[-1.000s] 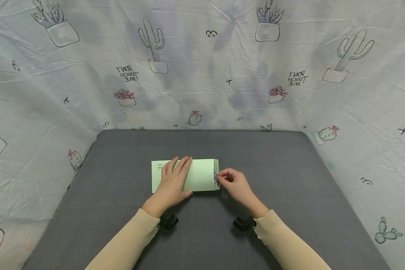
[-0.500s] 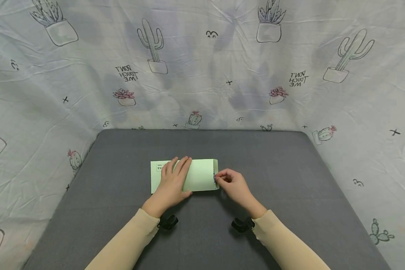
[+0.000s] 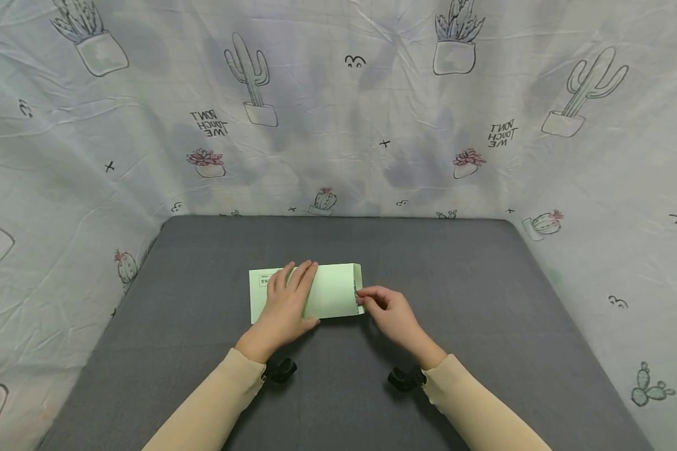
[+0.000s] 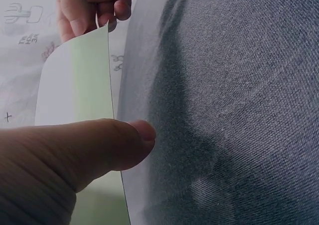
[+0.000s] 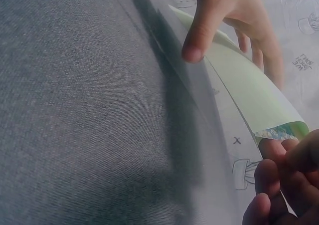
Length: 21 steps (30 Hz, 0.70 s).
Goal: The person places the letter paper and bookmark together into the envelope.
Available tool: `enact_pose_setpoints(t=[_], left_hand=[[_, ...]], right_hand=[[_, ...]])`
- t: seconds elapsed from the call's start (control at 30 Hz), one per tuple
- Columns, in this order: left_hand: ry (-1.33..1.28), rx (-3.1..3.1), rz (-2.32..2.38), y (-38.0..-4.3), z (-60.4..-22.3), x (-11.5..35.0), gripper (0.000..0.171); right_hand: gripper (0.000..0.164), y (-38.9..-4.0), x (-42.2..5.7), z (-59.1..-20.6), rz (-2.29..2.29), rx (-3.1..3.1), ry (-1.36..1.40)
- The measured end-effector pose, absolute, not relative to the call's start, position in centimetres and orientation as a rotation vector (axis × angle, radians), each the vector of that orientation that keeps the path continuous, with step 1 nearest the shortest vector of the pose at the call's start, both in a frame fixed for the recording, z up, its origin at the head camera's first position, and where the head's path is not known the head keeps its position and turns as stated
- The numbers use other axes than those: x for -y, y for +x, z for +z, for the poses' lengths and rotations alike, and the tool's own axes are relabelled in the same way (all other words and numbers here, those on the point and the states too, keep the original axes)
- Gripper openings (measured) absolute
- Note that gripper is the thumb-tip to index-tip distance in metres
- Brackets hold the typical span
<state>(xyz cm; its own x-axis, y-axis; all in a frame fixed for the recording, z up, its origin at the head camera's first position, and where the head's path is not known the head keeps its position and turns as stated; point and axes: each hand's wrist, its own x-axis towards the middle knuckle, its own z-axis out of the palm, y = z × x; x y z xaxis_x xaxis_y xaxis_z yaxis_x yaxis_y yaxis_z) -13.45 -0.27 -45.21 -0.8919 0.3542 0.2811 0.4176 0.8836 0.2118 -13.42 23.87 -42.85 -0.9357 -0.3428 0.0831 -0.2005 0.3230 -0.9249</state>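
Cactus-print cloth (image 3: 338, 125) hangs behind the grey worktop (image 3: 457, 313), where a pale green envelope (image 3: 330, 294) lies flat near the middle. Your left hand (image 3: 284, 307) rests on it with fingers straight, pressing it down. Your right hand (image 3: 386, 310) curls its fingers at the envelope's open right end, pinching a printed paper (image 5: 281, 131) that peeks out there.

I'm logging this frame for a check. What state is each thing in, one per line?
Green envelope: flat on the grey table, right end open.
Printed slip: almost fully inside, edge showing at the mouth.
Left hand: flat, pressing the envelope.
Right hand: pinching the slip's edge.
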Motion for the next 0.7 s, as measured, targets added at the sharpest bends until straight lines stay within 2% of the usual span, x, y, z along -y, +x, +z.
enact_pose_setpoints(t=[0.23, 0.7], left_hand=[[-0.594, 2.804, -0.388, -13.57, -45.36, 0.35, 0.114], [-0.601, 2.823, -0.391, -13.44, -45.21, 0.29, 0.113]], right_hand=[[0.025, -13.12, -23.63, -42.65, -1.625, -2.505, -0.525], [0.026, -12.98, -23.72, -42.72, -1.595, -2.484, -0.519]])
